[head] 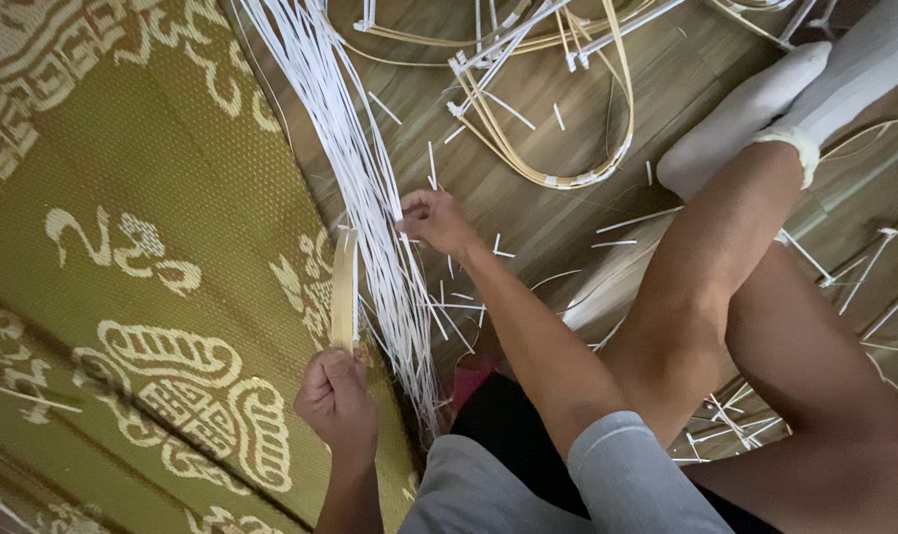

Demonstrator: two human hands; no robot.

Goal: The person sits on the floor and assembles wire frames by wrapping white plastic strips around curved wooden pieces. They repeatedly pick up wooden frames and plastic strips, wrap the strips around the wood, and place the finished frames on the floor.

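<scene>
On a green mat (123,198), the left hand (338,400) is closed in a fist on upright bamboo strips (344,287). Beside them, the right hand (435,220) pinches one strand from the white bundle (370,188) across the floor (568,213), with bent frames (558,109) beyond. Sorting appears underway; freeing that strand cleanly likely calls for a steady pull.

White strips (370,198) run past the top edge; left fist hides the stick's end

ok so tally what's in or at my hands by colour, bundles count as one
Tan: 1, flat strip bundle upright in the left hand
White: 1, long strip bundle touched by the right hand
Total: 2
</scene>
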